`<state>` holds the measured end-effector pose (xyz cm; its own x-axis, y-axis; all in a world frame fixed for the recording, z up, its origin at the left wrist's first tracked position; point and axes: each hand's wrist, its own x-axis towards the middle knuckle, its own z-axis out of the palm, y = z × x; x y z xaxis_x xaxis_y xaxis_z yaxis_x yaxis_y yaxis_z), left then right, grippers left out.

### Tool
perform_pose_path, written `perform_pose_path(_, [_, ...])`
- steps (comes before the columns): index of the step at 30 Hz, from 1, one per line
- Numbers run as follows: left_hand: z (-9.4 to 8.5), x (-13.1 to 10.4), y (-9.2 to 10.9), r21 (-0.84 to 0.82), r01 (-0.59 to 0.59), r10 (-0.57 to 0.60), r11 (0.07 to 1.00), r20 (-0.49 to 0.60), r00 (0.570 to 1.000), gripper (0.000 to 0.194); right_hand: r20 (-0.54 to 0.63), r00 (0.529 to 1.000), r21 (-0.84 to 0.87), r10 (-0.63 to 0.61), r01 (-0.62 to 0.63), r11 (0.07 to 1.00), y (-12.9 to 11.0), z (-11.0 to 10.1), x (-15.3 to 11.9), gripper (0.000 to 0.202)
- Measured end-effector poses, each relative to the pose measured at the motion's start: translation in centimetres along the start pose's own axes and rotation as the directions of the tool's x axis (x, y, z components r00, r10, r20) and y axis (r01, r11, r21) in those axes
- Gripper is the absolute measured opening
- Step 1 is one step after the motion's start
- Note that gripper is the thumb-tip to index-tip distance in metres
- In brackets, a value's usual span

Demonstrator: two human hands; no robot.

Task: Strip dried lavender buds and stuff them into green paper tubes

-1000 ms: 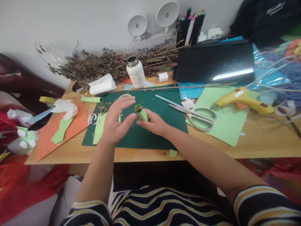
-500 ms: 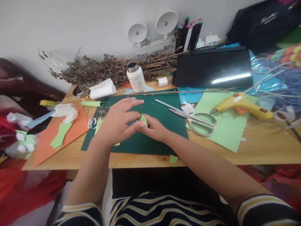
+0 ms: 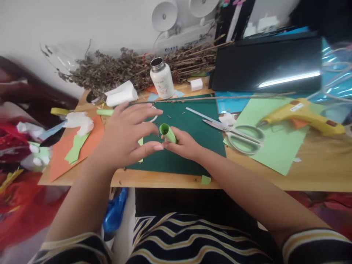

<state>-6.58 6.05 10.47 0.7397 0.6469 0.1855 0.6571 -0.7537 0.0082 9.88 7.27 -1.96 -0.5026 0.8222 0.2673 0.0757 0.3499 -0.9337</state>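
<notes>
My right hand is wrapped round a small green paper tube over the cutting mat. The tube's open end tilts up and toward the left, and something brown shows inside it. My left hand hovers just left of the tube with its fingers spread and nothing in them. Its thumb tip comes close to the right fingertips; whether they touch I cannot tell. Behind the left hand, pieces of green paper lie partly hidden on the mat. Scissors rest right of the right hand, slightly opened.
A yellow glue gun lies on green paper at the right. Behind the mat stand a white bottle, a bundle of dried stems and a black tablet-like panel. Orange paper covers the table's left end.
My left hand has drawn away from the tube to the left, and its fingers have spread. More of the tube now shows in my right hand. The whole view has shifted.
</notes>
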Motion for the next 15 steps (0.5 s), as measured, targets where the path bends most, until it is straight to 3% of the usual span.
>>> perform_pose_path(2, [-0.4,0.0,-0.2,-0.056,-0.037,0.033,0.998,-0.063,0.997,0.052,-0.001,1.0,0.01,0.005,-0.005,1.0,0.0,0.1,0.0,0.023])
perform_pose_path(4, [-0.3,0.1,-0.2,-0.081,-0.046,0.041,0.996,-0.054,0.998,0.053,-0.006,1.0,0.024,-0.007,0.007,1.0,0.0,0.2,0.0,0.023])
perform_pose_path(10, [0.9,1.2,0.7,-0.086,0.048,-0.024,0.995,0.259,0.966,0.047,0.018,0.998,-0.018,-0.063,0.064,0.998,0.8,0.2,-0.1,0.025])
perform_pose_path(15, [1.3,2.1,0.5,-0.049,0.096,-0.075,0.994,0.328,0.942,0.037,0.014,0.999,-0.015,-0.029,0.029,0.999,1.0,0.2,-0.1,0.024])
